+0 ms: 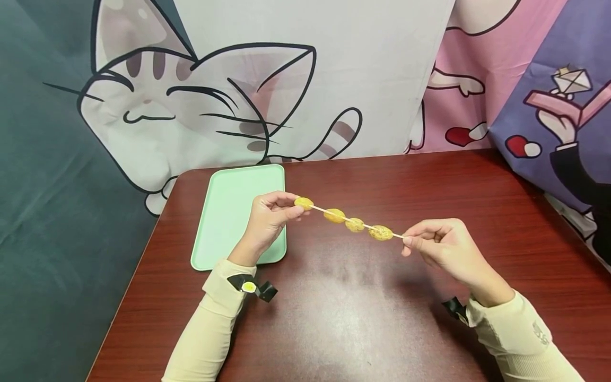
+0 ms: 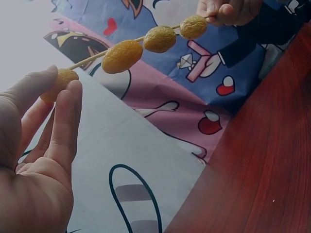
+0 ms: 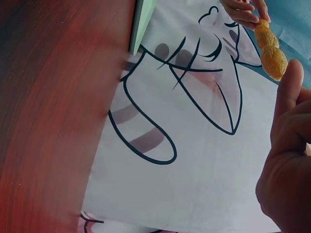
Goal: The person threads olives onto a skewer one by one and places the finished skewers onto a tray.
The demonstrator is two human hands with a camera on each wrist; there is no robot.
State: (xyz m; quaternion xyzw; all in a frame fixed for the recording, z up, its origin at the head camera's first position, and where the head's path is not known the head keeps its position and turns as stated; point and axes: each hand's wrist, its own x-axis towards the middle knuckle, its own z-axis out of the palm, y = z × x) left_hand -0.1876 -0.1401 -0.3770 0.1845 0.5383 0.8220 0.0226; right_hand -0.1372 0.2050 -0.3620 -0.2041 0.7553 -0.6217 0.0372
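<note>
A thin wooden skewer (image 1: 318,209) carries several small yellow oval pieces that look like baby potatoes, held up above the table. My left hand (image 1: 265,223) pinches the end potato (image 1: 303,202) between thumb and fingers. A gap of bare stick separates it from the next to it, a smooth potato (image 2: 122,56). With thumb and fingertips, my right hand (image 1: 446,245) grips the bare right end of the skewer, close to a wrinkled potato (image 1: 381,233). The skewer slopes down to the right in the head view. Fingers hide part of the end potato.
A pale green tray (image 1: 229,212) lies at the back left of the dark red wooden table (image 1: 329,323), partly behind my left hand. Cloth with a printed cat (image 1: 143,138) hangs along the back edge, and pink and purple cloth (image 1: 520,79) at the right.
</note>
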